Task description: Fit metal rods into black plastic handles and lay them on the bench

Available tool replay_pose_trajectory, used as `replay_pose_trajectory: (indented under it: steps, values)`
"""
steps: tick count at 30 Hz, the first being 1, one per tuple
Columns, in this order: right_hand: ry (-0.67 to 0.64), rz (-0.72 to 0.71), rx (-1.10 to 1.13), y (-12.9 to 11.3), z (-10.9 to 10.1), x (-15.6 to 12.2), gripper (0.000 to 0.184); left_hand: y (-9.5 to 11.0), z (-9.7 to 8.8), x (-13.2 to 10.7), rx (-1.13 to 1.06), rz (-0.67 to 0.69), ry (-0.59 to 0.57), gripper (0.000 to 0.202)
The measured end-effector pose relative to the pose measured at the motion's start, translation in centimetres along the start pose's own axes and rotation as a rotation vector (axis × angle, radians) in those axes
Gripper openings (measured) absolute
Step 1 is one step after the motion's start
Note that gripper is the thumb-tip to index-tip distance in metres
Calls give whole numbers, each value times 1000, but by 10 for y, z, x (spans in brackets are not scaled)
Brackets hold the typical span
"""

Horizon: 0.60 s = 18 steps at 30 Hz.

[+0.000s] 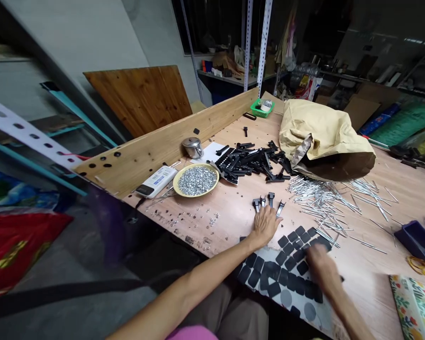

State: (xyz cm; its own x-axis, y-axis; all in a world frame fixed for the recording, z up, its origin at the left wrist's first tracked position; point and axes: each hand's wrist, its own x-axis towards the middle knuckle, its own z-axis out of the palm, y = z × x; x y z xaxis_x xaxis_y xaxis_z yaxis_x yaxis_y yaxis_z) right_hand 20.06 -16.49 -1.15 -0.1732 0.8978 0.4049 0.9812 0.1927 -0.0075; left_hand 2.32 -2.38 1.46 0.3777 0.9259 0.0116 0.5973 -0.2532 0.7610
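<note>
My left hand (265,225) lies palm down on the table, fingers stretched forward and touching a short row of small black plastic parts (271,199) with silvery ends. Smeared by motion, my right hand (320,265) hovers over or touches the right side of a pale sheet (265,254) covered with black rounded-square pads (281,258). What its fingers hold, if anything, cannot be made out. Beyond my left hand is a heap of black plastic parts (251,163). Many thin metal rods (326,198) lie scattered to the right of it.
A yellow bowl (179,190) of tiny metal pieces stands at the left, beside a white device (157,181) and a lidded metal pot (193,148). A big yellow sack (318,125), a green basket (262,108) and a dark blue box (416,241) are on the table. A wooden board (170,137) edges it.
</note>
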Motion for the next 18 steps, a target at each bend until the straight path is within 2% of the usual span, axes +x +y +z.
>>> replay_pose_trajectory:
  steps: [2,4,6,8,10,13,18]
  values:
    - [17,36,-29,4,-3,0,38,3,8,6,98,-29,-45,24]
    - [-44,-31,-13,8,-5,-2,36,4,12,10,129,-50,-78,26]
    - [-81,-46,-16,12,-5,-5,36,3,13,12,105,-68,-78,19]
    - [-57,42,-72,16,-3,-8,38,0,11,13,76,-73,-69,12]
    - [-24,114,-131,17,-2,-10,39,-2,6,14,-24,-81,-48,7]
    - [-50,69,-147,10,1,-14,36,-4,-3,14,-311,-133,-26,5]
    - [-94,78,-148,12,2,-16,33,-2,-16,8,-587,-258,-139,14]
